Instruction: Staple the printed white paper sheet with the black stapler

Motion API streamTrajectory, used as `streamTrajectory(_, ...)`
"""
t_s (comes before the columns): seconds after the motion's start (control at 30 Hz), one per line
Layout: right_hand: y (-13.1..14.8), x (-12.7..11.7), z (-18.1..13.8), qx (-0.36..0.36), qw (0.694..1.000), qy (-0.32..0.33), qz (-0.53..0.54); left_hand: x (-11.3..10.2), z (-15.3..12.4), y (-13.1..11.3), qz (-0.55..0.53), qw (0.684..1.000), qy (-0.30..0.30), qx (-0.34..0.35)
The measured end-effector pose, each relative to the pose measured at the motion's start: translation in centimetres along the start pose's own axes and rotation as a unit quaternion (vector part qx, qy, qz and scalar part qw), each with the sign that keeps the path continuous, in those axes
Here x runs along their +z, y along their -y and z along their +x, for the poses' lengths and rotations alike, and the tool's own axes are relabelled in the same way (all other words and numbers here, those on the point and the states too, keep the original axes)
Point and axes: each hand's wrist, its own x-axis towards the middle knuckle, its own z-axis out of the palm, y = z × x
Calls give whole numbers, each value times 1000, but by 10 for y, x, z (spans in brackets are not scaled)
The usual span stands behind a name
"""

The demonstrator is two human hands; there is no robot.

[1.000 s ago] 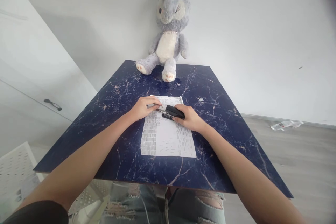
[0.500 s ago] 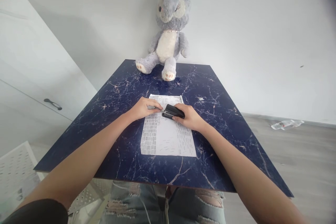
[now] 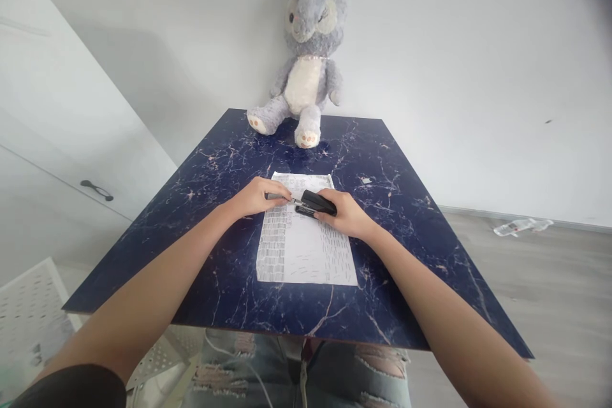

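Observation:
A black stapler (image 3: pixel 319 201) is gripped in my right hand (image 3: pixel 348 213), its jaws parted and facing left, over a printed sheet of paper (image 3: pixel 306 255). My left hand (image 3: pixel 258 196) is closed in a pinch on a narrow grey metal strip (image 3: pixel 273 196), which resembles a strip of staples. Thin metal shows between the left fingertips and the stapler's open end; whether it belongs to the strip or the stapler I cannot tell. Part of the strip is hidden by the fingers. The paper lies flat beneath both hands.
The dark blue marbled table (image 3: pixel 325 319) bears a grey plush rabbit (image 3: pixel 308 76) at its far edge, against the wall. A small white scrap (image 3: pixel 366 180) lies right of the paper. A white cabinet (image 3: pixel 57 108) stands at left, and clear plastic packaging (image 3: pixel 516 226) lies on the floor at right.
My left hand has shifted slightly left with the grey strip, widening the gap to the stapler. The right hand and stapler look unmoved.

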Motion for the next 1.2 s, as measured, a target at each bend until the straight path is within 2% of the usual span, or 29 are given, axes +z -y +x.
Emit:
streamTrajectory(0.1,-1,-2,-1,0,1000,-8,14,-6,-3,2,-26,999,13,-35)
streamTrajectory(0.2,2,-5,-1,-22,998,2,56,-3,-2,-5,-72,996,7,-48)
streamTrajectory(0.4,17,-5,-4,-80,990,18,112,26,10,-34,-69,997,-36,28)
streamTrajectory(0.53,23,-4,-6,-73,989,-2,132,33,15,-43,-65,995,-45,55)
streamTrajectory(0.67,23,-13,-4,-39,992,-41,116,29,15,-41,-38,996,-85,-9)
streamTrajectory(0.73,15,-23,-4,1,994,-67,81,26,13,-35,6,994,-96,-51)
streamTrajectory(0.8,1,-35,-4,64,990,-126,28,26,11,-28,62,994,-67,-58)
streamTrajectory(0.87,-17,-45,-5,126,974,-186,-29,30,10,-21,105,994,-2,-38)
streamTrajectory(0.97,-42,-55,-8,198,951,-224,-78,41,7,-17,134,987,78,-34)
streamTrajectory(1.1,-48,-57,-9,250,950,-164,-94,48,3,-14,154,979,116,-67)
streamTrajectory(1.2,-39,-56,-9,205,969,-95,-97,45,0,-10,155,979,108,-79)
